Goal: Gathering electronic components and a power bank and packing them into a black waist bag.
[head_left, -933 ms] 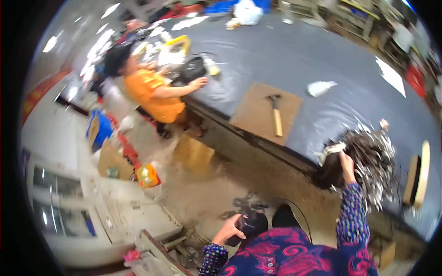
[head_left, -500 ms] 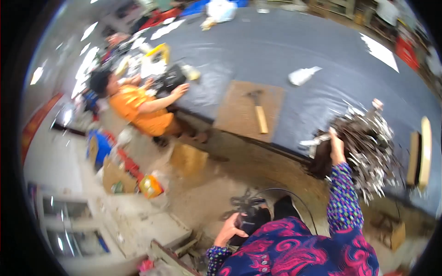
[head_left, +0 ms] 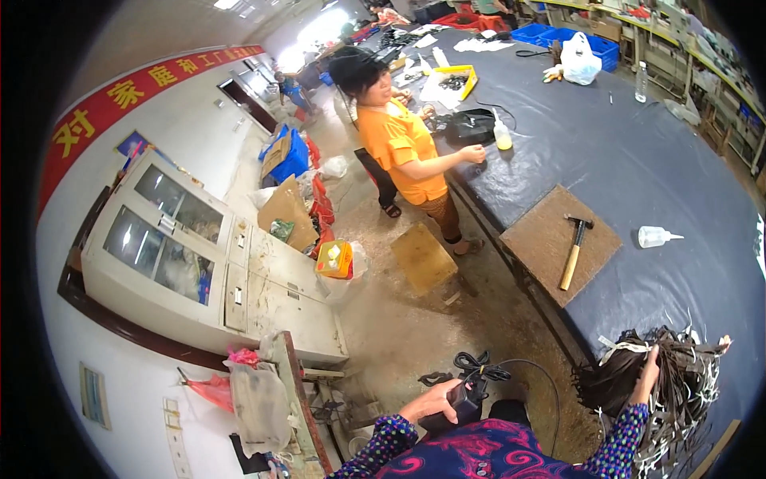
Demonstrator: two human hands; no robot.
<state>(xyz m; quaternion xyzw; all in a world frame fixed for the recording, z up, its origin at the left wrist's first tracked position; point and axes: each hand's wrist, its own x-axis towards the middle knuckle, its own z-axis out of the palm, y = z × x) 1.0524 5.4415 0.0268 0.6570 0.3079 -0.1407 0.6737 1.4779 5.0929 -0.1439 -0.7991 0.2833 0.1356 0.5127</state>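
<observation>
My left hand is wrapped round a black box-shaped device held in front of my body; a black cable lies coiled by it and loops off to the right. At the table's near edge, my right hand is closed on a heap of dark brown leather-like strips with pale ends; part of its fingers is lost among them. Beyond the heap, a hammer with a wooden handle rests on a brown square board. A white squeeze bottle lies on its side to the right.
A person in an orange top works at the long dark-covered table, beside a bottle of yellow liquid and a yellow tray. On the floor is a wooden stool. A pale cabinet stands along the left wall.
The view has swung left, bringing the cabinet and wall in and shifting the table rightward. My left hand keeps the black device; my right hand stays at the strips.
</observation>
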